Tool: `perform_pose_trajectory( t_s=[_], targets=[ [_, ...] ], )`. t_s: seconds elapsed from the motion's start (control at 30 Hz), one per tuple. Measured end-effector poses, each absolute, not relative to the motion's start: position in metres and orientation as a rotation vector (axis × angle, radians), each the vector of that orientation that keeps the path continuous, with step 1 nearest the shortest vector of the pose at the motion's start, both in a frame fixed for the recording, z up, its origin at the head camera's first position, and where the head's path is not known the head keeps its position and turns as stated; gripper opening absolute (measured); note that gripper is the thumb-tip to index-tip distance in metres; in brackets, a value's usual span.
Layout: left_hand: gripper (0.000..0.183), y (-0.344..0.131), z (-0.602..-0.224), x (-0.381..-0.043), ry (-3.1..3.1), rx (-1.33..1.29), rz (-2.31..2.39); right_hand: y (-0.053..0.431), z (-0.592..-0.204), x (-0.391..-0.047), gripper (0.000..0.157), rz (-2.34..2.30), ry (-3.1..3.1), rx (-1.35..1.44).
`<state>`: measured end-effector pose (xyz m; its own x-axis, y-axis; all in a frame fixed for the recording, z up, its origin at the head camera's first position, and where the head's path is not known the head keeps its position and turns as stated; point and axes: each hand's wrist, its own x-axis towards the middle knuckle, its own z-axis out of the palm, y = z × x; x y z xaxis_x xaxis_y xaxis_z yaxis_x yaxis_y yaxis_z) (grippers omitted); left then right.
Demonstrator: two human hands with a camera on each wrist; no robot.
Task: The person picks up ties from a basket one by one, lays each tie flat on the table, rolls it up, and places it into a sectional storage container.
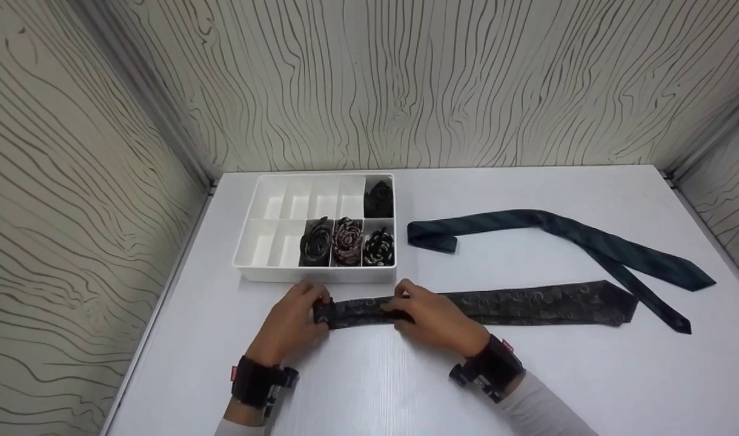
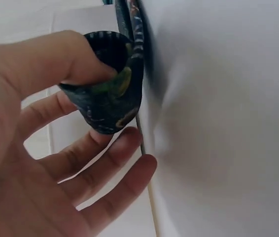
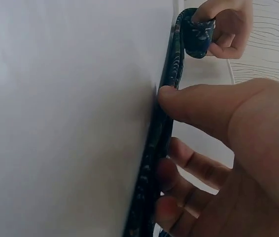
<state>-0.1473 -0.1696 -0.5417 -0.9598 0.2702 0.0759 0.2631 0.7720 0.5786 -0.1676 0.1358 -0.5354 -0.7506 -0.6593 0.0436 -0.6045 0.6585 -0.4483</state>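
Observation:
A dark patterned necktie (image 1: 527,306) lies lengthwise across the white table, its wide pointed end to the right. At its left end my left hand (image 1: 291,324) grips the turned-over end, which forms a loop (image 2: 112,111) in the left wrist view. The thumb there reaches inside the loop, with fingers around its outer side. Farther right along the strip, my right hand (image 1: 439,321) holds the necktie between thumb and fingertips, across its width. The thumb (image 3: 193,101) lies against the cloth in the right wrist view.
A white divided box (image 1: 315,274) stands just behind the hands. Several of its compartments hold rolled neckties, including a reddish patterned one (image 1: 347,242). A dark green necktie (image 1: 490,221) lies loosely bent at the back right, its narrow end near the patterned one's tip. Patterned walls enclose the table.

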Motion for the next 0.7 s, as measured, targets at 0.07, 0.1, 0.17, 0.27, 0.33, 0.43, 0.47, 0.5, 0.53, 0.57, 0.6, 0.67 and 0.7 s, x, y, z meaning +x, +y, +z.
perform_pose_trajectory(
  t_s=[0.07, 0.1, 0.17, 0.27, 0.33, 0.43, 0.47, 0.5, 0.53, 0.57, 0.6, 0.67, 0.7],
  targets=[
    [0.04, -0.165, -0.542, -0.147, 2.99, 0.503, 0.906, 0.131, -0.532, -0.167, 0.026, -0.636, 2.772, -1.074],
    [0.039, -0.162, -0.543, -0.148, 3.01, 0.53, 0.882, 0.127, -0.53, -0.167, 0.023, -0.606, 2.789, -1.094],
    [0.035, -0.157, -0.544, -0.148, 3.037, 0.58, 0.854, 0.119, -0.527, -0.168, 0.02, -0.567, 2.823, -1.143],
    [0.034, -0.151, -0.544, -0.15, 3.04, 0.636, 0.841, 0.103, -0.527, -0.17, 0.018, -0.59, 2.844, -1.21],
    [0.037, -0.148, -0.544, -0.151, 3.029, 0.652, 0.837, 0.092, -0.527, -0.172, 0.023, -0.657, 2.823, -1.227],
    [0.045, -0.145, -0.542, -0.152, 3.017, 0.615, 0.851, 0.076, -0.529, -0.175, 0.033, -0.7, 2.794, -1.23],
    [0.048, -0.144, -0.542, -0.153, 3.013, 0.597, 0.854, 0.072, -0.529, -0.176, 0.036, -0.697, 2.792, -1.238],
    [0.051, -0.143, -0.541, -0.153, 3.009, 0.578, 0.86, 0.067, -0.53, -0.177, 0.039, -0.686, 2.791, -1.243],
    [0.054, -0.143, -0.54, -0.153, 3.003, 0.557, 0.868, 0.064, -0.531, -0.178, 0.042, -0.669, 2.793, -1.251],
    [0.056, -0.142, -0.54, -0.153, 2.997, 0.547, 0.872, 0.06, -0.532, -0.178, 0.043, -0.646, 2.796, -1.259],
    [0.059, -0.142, -0.54, -0.153, 2.99, 0.539, 0.875, 0.057, -0.532, -0.179, 0.043, -0.63, 2.798, -1.266],
    [0.062, -0.142, -0.54, -0.154, 2.977, 0.528, 0.884, 0.053, -0.534, -0.18, 0.042, -0.61, 2.807, -1.277],
    [0.063, -0.142, -0.541, -0.154, 2.972, 0.524, 0.887, 0.051, -0.535, -0.18, 0.042, -0.604, 2.81, -1.274]
  ],
)
